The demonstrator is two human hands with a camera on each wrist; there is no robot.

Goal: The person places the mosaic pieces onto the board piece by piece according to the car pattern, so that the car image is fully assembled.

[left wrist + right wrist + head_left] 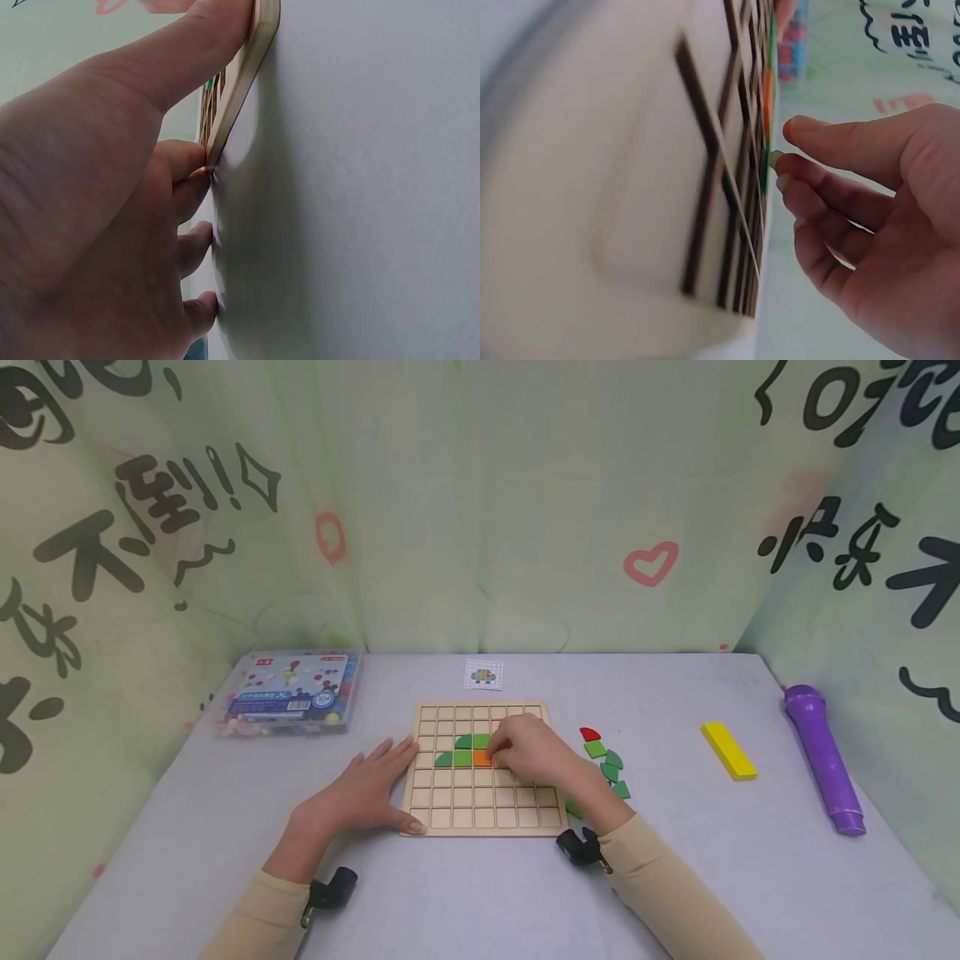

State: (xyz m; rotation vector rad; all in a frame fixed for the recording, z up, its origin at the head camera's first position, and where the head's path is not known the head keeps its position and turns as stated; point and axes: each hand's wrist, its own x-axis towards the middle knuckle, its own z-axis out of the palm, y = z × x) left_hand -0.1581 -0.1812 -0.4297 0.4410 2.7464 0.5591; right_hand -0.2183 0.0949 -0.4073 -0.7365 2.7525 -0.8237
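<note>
Fingers of the right hand (534, 750) arch down over the wooden grid board (462, 817) in the head view, tips right by an orange tile (482, 758) that lies just to their left, squarish as far as it shows, so no long axis to speak of; the right hand is much the nearer. Flat and bright, that tile ends a short row: a light green square (462, 758) beside it, a dark green rounded piece (443, 760) furthest left. Loose tiles (595, 748) lie off the board's right side. Over to the left wrist view, and the left hand (97, 202) has its fingers spread, thumb against the board's edge. Now the right wrist view: thumb and index bend toward the board, a gap between them, nothing visible pinched there; orange and green show edge-on near the tips, but whether they touch a tile, I can't tell.
</note>
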